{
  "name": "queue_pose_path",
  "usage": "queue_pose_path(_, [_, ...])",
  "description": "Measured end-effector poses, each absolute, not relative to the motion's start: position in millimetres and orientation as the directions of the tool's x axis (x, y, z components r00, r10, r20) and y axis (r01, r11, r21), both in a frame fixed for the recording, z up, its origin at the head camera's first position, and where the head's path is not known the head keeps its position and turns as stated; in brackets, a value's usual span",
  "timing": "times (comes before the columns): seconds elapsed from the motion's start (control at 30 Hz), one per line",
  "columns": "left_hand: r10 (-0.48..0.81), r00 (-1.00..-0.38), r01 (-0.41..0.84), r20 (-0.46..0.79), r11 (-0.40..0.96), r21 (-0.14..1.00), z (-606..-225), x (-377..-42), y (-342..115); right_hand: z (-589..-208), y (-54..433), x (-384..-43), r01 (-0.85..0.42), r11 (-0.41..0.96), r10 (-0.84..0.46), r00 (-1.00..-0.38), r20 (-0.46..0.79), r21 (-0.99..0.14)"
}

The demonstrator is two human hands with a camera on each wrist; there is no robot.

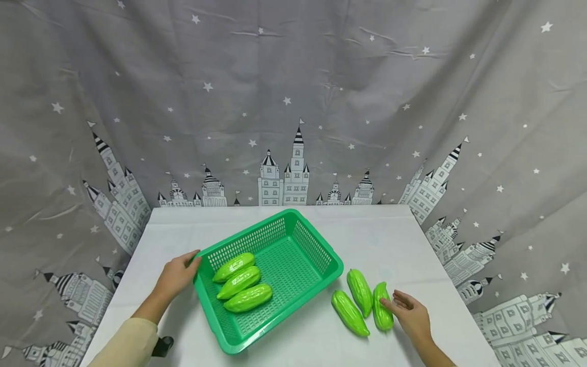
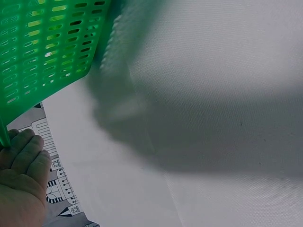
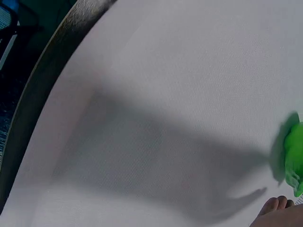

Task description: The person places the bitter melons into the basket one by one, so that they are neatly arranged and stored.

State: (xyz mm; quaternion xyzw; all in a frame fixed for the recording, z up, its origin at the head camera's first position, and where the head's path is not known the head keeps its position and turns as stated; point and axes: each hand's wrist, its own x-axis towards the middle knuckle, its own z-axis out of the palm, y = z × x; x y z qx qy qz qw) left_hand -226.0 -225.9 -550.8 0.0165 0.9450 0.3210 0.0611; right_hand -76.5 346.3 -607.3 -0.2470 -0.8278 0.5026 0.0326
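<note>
A green plastic basket [image 1: 293, 306] with slotted walls sits at an angle on the white table. My left hand [image 1: 178, 275] holds its rim at the left corner; in the left wrist view the fingers [image 2: 29, 158] meet the rim. Three bright green, ridged bitter melons [image 1: 248, 298] lie side by side at the basket's left end. To the right of the basket, three more lie on the table: a left one [image 1: 349, 313], a middle one [image 1: 359, 292] and a right one [image 1: 382, 308]. My right hand [image 1: 412, 316] is beside the right one, thumb overlapping it, fingers extended.
The white tabletop [image 1: 376, 234] ends at a grey curtain [image 1: 284, 76] printed with castles and stars. A dark curved edge [image 3: 42, 90] borders the table in the right wrist view. A small black object [image 1: 162, 346] shows by the left sleeve.
</note>
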Motion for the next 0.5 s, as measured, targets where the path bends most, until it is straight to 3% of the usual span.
queue_pose_path(0.5, [0.072, -0.992, -0.008, -0.101, 0.780, 0.626, -553, -226, -228, -609, 341, -87, 0.472, 0.492, 0.467, -0.852, -0.237, -0.731])
